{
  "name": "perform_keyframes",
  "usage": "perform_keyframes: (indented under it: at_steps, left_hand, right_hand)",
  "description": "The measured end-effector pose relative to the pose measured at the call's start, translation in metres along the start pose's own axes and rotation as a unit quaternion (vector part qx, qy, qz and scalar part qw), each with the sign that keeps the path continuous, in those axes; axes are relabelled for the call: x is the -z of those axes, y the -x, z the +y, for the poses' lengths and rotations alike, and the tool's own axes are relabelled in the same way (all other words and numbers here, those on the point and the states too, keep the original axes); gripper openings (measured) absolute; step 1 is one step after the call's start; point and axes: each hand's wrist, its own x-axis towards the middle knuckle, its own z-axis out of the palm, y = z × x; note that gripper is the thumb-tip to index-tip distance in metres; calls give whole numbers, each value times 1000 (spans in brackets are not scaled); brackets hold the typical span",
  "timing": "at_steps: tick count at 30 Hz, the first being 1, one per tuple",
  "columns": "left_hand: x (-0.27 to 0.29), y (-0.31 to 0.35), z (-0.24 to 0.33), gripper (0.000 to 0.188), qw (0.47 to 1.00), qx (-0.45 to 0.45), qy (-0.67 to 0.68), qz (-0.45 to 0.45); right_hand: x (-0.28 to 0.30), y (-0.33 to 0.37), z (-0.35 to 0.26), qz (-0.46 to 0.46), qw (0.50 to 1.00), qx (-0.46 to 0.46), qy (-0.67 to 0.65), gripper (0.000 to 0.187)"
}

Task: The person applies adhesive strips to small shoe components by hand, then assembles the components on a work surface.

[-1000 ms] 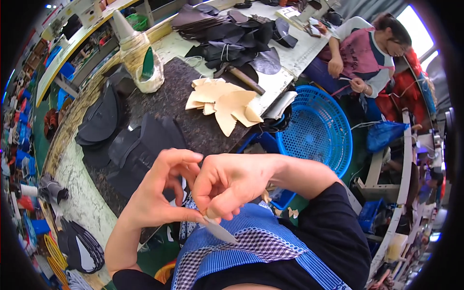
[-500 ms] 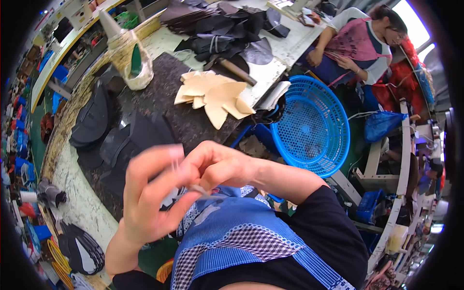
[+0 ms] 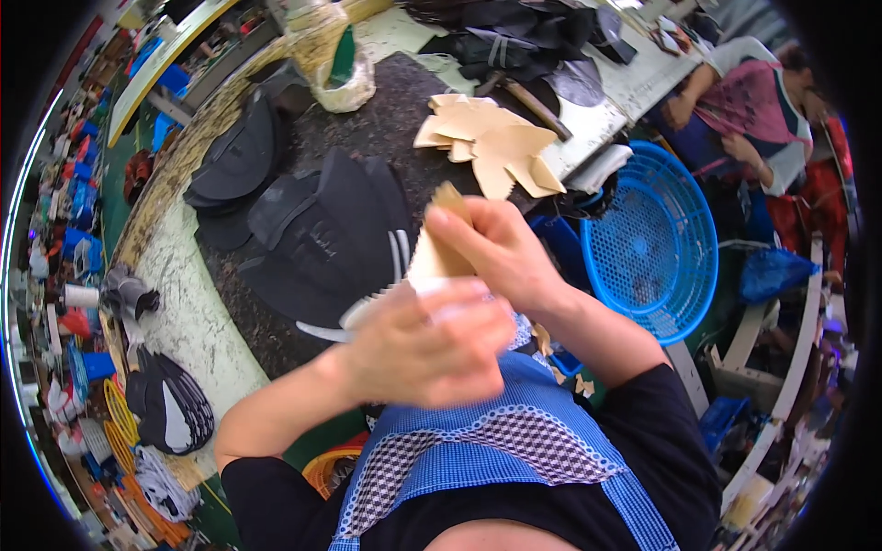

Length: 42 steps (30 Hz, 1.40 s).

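Observation:
My right hand [image 3: 508, 255] grips a beige leather-like piece [image 3: 434, 264] with zigzag edges, its thumb pressed on the upper end. Just below and to the left, my left hand [image 3: 424, 347] crosses the piece's lower part. Motion smears its fingers, so I cannot see whether they hold the piece. Beyond my hands, a loose pile of similar beige pieces [image 3: 491, 138] lies on the dark work slab [image 3: 390, 106]. Left of the held piece are stacked black shaped pieces [image 3: 322, 216], some with pale strips at their edges.
A hammer [image 3: 540, 108] lies behind the beige pile, near a heap of black pieces [image 3: 514, 41]. To the right stands a blue perforated basket [image 3: 648, 243]. Another person [image 3: 749, 110] sits at the far right. A crusted pot [image 3: 347, 87] stands at the slab's back edge.
My hands were together at a thin pale strand; now a beige piece is in my right hand, and my left has swung lower right. The view has shifted, showing the bench further right.

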Motion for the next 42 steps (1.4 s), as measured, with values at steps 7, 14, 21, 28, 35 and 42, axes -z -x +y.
perform_keyframes:
  at_steps: [7,14,21,28,35,42]
  left_hand:
    - [24,-6,19,30,817,156,517,203]
    - [56,40,-32,54,419,223,748,464]
    - [66,54,-40,59,631,97,646,417]
    - [74,48,-22,63,749,95,501,423]
    - [63,41,-13,65,908,32,255,331]
    - [56,24,22,65,940,-12,178,290]
  right_hand:
    - [46,-26,17,335,911,229,74,30]
    - [136,44,66,259,783,161,542,31]
    - [-62,29,-23,-217,968,90,91,11]
    - [-114,15,3,-218,972,-49,-70,11]
    - [-99,14,1,-233,971,27,48,8]
    - [-86,28,9,-259,950,-144,-97,7]
